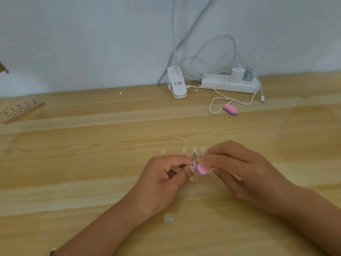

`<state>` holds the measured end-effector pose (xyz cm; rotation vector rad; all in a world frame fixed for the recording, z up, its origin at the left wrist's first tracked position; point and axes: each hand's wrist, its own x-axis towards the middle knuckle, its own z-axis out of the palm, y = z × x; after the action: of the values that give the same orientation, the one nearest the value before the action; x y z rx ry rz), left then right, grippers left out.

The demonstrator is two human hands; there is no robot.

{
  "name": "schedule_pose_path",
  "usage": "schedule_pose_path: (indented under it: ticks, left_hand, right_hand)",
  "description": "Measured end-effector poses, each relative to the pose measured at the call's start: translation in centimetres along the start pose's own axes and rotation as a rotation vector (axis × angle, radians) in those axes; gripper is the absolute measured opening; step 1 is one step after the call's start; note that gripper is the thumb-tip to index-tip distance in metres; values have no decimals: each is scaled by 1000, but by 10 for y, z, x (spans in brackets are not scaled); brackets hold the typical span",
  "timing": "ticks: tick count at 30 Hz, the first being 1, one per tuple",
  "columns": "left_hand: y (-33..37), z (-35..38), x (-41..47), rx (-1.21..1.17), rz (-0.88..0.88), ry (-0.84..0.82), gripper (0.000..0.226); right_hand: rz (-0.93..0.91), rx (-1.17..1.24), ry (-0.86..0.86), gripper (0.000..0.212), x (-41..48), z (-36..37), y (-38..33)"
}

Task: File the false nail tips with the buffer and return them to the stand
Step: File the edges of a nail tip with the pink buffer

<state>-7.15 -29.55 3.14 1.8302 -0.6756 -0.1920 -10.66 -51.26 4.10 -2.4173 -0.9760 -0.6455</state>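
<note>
A clear false nail tip [194, 165] is pinched between the thumb and curled forefinger of the left hand [166, 174], just below the centre of the frame. One rounded end of a small pink and purple buffer [202, 170] is held against it, gripped by the bent fingers of the right hand [236, 169]. Directly behind the hands, a row of pale nail tips [183, 150] is seen upright on the stand [193, 156], whose base is mostly hidden. A loose clear tip [169, 217] lies on the table, below the left wrist.

Everything is set on a light wooden table [92, 145] against a plain grey-white wall [73, 43]. A second pink and purple buffer [230, 109] lies right of centre, beside a looped white cable [215, 106]. Behind it, a white power strip [217, 83] with a white charger [238, 73] is placed along the wall. A white clip lamp base [177, 85] bears a label in black and orange print, too blurred to be read. A wooden stand with metal holders [22, 110] sits at the left edge.
</note>
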Motion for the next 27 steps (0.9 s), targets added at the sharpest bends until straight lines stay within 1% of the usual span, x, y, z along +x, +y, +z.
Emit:
schedule_pose_path:
  ticks: [4,5,8,9,13,17,22,25,27]
  left_hand:
    - [-2,0,0,-47,-12,21,18]
    - [-2,0,1,-49,-10,18,18]
    - [1,0,0,-45,-1,-5,21]
    - [2,-1,0,-49,2,-9,21]
    - [1,0,2,-50,-4,-1,21]
    - [1,0,1,-31,5,-16,21]
    - [-1,0,2,-45,-2,-14,21]
    - [-1,0,1,-21,28,-30,20]
    - [-1,0,2,-8,35,-37,20]
  right_hand:
    - [-89,27,15,24,0,10,-13]
    - [-89,14,14,24,-1,9,-10]
    - [-2,-32,32,35,-1,1,2]
    - [4,-28,37,34,-1,2,1]
    - [-86,3,34,25,0,10,-13]
    - [0,-50,55,32,0,2,0]
    - [-79,-48,41,28,0,10,-15]
    - [3,-134,76,28,0,-2,3]
    - [62,-110,134,23,1,-7,6]
